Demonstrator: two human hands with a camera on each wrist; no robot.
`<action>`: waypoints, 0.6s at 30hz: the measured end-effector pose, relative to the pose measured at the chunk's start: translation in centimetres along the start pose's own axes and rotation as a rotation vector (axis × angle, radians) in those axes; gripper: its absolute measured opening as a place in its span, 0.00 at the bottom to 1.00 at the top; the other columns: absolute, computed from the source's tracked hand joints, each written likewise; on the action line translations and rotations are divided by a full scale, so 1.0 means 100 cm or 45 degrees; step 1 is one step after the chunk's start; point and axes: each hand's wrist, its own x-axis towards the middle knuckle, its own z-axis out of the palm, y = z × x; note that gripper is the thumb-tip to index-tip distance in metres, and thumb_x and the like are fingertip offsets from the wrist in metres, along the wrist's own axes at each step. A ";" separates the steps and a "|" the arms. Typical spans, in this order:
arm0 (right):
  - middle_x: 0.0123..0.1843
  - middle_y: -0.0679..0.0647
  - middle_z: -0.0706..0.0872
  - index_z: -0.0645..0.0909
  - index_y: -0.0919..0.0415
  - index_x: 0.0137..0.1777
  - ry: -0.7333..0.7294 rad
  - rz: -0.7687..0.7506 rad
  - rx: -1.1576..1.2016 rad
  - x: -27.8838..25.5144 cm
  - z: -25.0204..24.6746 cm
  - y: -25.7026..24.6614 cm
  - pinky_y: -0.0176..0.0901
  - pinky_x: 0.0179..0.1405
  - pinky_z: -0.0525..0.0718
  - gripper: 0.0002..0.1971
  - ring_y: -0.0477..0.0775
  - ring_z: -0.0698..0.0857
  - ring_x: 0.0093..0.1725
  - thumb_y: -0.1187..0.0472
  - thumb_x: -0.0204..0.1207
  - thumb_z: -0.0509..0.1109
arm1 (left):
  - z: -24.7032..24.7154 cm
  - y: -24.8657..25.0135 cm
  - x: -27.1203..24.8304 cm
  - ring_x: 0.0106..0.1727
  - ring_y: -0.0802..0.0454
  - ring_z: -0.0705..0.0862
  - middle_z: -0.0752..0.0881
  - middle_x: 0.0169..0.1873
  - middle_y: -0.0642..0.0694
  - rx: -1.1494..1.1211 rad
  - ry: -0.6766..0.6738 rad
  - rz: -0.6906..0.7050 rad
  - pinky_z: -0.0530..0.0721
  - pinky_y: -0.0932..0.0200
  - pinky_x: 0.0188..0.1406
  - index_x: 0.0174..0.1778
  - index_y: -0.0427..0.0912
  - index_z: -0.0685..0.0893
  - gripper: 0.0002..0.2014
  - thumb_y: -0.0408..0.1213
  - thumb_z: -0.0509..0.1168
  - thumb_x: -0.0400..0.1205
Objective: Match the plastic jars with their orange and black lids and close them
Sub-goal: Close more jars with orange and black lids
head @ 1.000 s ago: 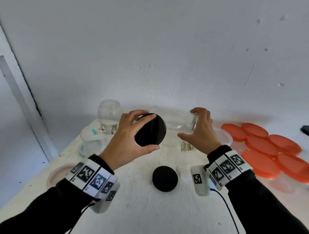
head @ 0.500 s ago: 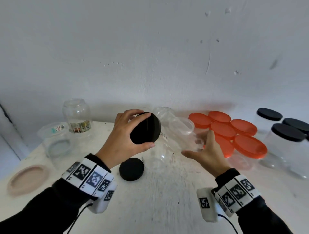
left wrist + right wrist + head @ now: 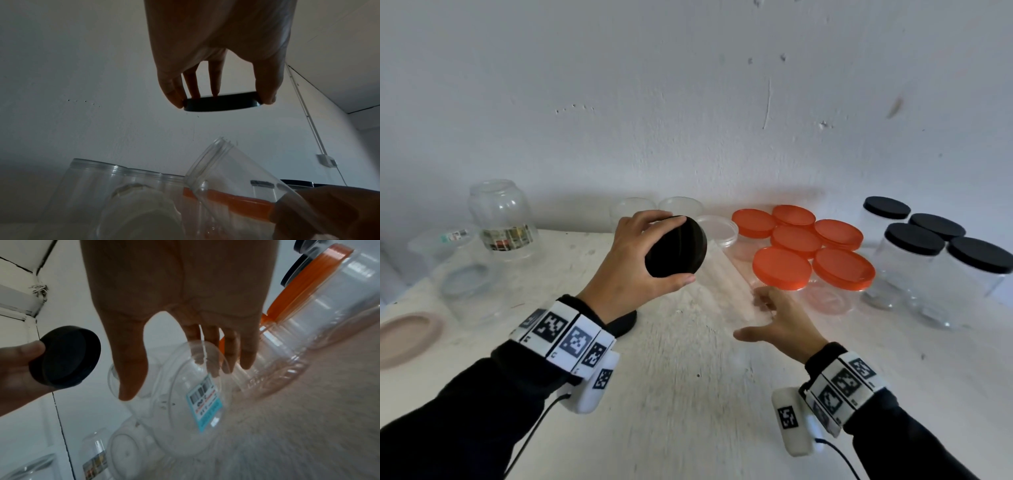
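My left hand (image 3: 671, 251) grips a black lid (image 3: 681, 240) by its rim, thumb below and fingers on top, raised above the table. In the left wrist view the black lid (image 3: 222, 104) sits edge-on between the fingertips of my left hand (image 3: 222, 97). My right hand (image 3: 751, 317) holds an open clear jar (image 3: 722, 267) near its base, tilted with its mouth up beside the lid. The right wrist view shows my right hand (image 3: 179, 379) with thumb and fingers around the labelled clear jar (image 3: 185, 394), the black lid (image 3: 63, 355) off to its left. Lid and jar mouth are apart.
Several orange-lidded jars (image 3: 804, 240) and black-lidded jars (image 3: 914, 240) stand at the right. Open clear jars (image 3: 500, 212) and a tub (image 3: 458, 267) stand back left. A second black lid (image 3: 625, 323) lies behind my left wrist. A pinkish lid (image 3: 407, 332) lies far left.
My right hand has lifted the clear jar off the table and tilted it toward the lid. The head view has swung right. My left hand keeps its hold on the black lid.
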 end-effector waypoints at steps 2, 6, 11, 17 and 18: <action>0.58 0.47 0.79 0.72 0.57 0.68 -0.028 0.002 -0.020 -0.002 -0.002 0.005 0.32 0.48 0.75 0.40 0.48 0.77 0.58 0.52 0.57 0.84 | 0.005 0.003 0.001 0.66 0.56 0.65 0.71 0.67 0.54 -0.004 -0.006 -0.004 0.65 0.67 0.65 0.71 0.53 0.73 0.38 0.63 0.66 0.64; 0.62 0.48 0.78 0.70 0.58 0.71 -0.084 0.018 -0.044 -0.005 -0.004 0.013 0.37 0.58 0.76 0.41 0.47 0.77 0.60 0.52 0.58 0.84 | 0.013 0.006 0.003 0.67 0.55 0.66 0.72 0.67 0.54 -0.019 -0.010 -0.010 0.66 0.66 0.65 0.70 0.52 0.74 0.38 0.63 0.67 0.64; 0.64 0.50 0.73 0.69 0.60 0.71 -0.140 0.035 -0.040 -0.010 -0.007 0.018 0.39 0.59 0.78 0.40 0.50 0.77 0.63 0.56 0.59 0.84 | 0.025 0.012 0.004 0.68 0.58 0.65 0.72 0.67 0.56 -0.073 -0.052 -0.017 0.66 0.67 0.64 0.68 0.52 0.75 0.37 0.62 0.67 0.64; 0.64 0.55 0.71 0.55 0.56 0.74 -0.265 0.061 0.058 -0.017 -0.015 0.021 0.38 0.58 0.75 0.45 0.53 0.74 0.65 0.63 0.63 0.82 | 0.041 0.021 0.010 0.67 0.60 0.64 0.72 0.67 0.54 -0.094 -0.139 -0.001 0.62 0.78 0.61 0.68 0.51 0.75 0.37 0.62 0.65 0.64; 0.64 0.55 0.71 0.54 0.55 0.73 -0.283 0.062 0.040 -0.017 -0.016 0.021 0.38 0.58 0.75 0.45 0.53 0.74 0.65 0.62 0.64 0.81 | 0.044 0.022 0.012 0.66 0.59 0.65 0.72 0.67 0.54 -0.099 -0.158 0.002 0.61 0.79 0.61 0.69 0.51 0.75 0.37 0.62 0.64 0.64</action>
